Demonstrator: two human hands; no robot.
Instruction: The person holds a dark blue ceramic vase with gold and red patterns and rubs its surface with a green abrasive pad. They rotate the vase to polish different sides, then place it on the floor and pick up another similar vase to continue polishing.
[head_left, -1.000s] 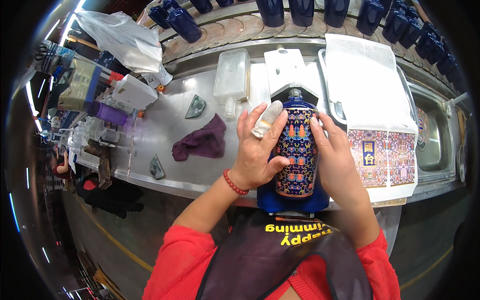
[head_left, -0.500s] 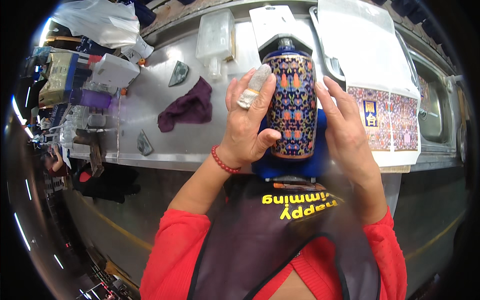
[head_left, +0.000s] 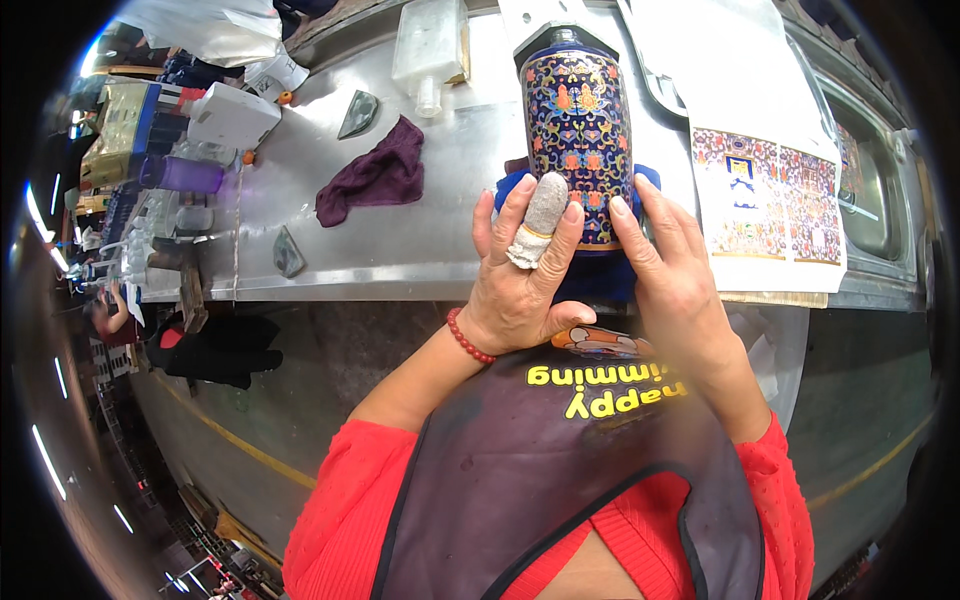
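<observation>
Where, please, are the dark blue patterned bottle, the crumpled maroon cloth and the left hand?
Dark blue patterned bottle (head_left: 578, 130), head view, middle of its decorated body.
Crumpled maroon cloth (head_left: 375, 175), head view, its centre folds.
Left hand (head_left: 520, 290), head view, back of the hand.

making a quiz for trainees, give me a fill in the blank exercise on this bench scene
The dark blue patterned ceramic bottle is held by ____ hands.
The left hand has a white wrapping on its ____ finger.
A crumpled ____ cloth lies on the steel worktop left of the bottle.
The left wrist wears a ____ bead bracelet.

Missing: both; middle; maroon; red
</observation>
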